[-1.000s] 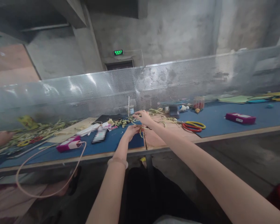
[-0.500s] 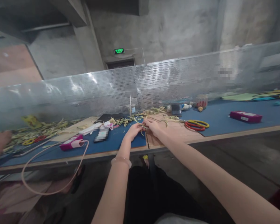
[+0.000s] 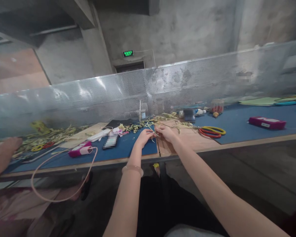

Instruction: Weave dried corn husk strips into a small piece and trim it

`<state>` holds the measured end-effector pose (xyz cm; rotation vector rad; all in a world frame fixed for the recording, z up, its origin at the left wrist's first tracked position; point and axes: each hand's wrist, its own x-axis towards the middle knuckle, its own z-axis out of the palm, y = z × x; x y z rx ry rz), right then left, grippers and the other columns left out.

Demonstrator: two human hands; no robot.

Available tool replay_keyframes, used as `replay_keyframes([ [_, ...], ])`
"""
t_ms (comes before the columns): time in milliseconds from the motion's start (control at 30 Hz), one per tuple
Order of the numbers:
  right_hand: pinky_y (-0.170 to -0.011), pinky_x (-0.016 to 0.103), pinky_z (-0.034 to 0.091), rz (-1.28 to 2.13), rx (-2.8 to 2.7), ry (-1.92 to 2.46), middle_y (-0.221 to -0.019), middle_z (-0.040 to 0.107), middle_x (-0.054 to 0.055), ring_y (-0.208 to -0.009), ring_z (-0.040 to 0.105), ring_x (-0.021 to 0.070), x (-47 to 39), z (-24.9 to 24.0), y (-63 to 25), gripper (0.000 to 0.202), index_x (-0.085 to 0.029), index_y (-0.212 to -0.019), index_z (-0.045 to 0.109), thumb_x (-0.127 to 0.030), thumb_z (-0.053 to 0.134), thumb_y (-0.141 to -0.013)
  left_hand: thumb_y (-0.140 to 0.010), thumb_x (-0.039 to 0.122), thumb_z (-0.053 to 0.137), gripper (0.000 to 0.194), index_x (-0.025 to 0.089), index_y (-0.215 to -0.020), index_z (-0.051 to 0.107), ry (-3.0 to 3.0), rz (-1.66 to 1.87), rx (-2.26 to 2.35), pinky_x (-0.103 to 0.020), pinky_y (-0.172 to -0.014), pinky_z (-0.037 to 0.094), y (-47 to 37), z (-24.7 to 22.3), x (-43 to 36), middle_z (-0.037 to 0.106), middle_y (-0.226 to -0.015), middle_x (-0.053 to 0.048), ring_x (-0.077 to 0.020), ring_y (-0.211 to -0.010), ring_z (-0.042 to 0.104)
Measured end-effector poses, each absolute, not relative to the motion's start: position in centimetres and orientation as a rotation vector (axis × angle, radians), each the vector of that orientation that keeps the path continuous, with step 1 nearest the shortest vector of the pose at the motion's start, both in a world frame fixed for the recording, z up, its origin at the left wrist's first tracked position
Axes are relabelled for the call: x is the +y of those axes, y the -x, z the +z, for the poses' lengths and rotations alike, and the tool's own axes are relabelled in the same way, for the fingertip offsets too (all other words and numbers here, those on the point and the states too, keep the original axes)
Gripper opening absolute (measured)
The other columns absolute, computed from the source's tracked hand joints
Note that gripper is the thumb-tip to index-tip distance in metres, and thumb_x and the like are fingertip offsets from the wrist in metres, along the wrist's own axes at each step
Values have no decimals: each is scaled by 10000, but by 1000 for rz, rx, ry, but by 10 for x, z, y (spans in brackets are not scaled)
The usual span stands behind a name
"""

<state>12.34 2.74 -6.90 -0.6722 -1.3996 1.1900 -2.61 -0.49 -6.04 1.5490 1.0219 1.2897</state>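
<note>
My left hand (image 3: 145, 136) and my right hand (image 3: 166, 133) are close together over the seam between the blue mat and a light wooden board (image 3: 194, 141). Both have their fingers pinched on a thin pale green strand (image 3: 150, 126), whose loose ends stick out above and below the fingers. Behind the hands lies a heap of similar pale strips (image 3: 172, 116). To the right, scissors with red and yellow handles (image 3: 210, 132) rest partly on the board.
A phone (image 3: 111, 141), a magenta device (image 3: 80, 149) with a looped pink cord, and another magenta box (image 3: 267, 122) lie on the table. At far left is another person's hand (image 3: 10, 146). A perforated metal screen (image 3: 162, 79) stands behind.
The whole view has shifted slightly, so things appear a little further right. My hands have drawn slightly apart, still on the strand. The other person's hand has shifted a little.
</note>
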Motion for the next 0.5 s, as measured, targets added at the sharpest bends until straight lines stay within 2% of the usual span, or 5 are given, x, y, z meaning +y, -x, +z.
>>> replay_keyframes([
  [133, -450, 222, 310, 1156, -1385, 720, -457, 465, -48, -435, 401, 73, 31, -72, -124, 368, -174, -517, 465, -461, 691, -552, -711, 211, 648, 152, 142, -760, 522, -1601, 1247, 1059, -331, -768, 462, 27, -59, -5, 682, -693, -64, -160, -704, 638],
  [367, -433, 213, 298, 1032, -1384, 846, -447, 414, -65, -405, 352, 67, 26, -69, -123, 274, -184, -533, 429, -354, 588, -677, -698, 209, 642, 143, 137, -774, 545, -1670, 1204, 1052, -328, -776, 452, 29, -56, -8, 679, -695, -49, -156, -710, 628],
  [500, -466, 221, 324, 892, -1381, 969, -455, 427, -53, -441, 400, 93, 23, -65, -121, 211, -189, -544, 436, -277, 534, -708, -710, 237, 627, 147, 138, -789, 551, -1752, 1174, 1080, -321, -763, 450, 28, -55, -8, 679, -701, -48, -159, -710, 622],
])
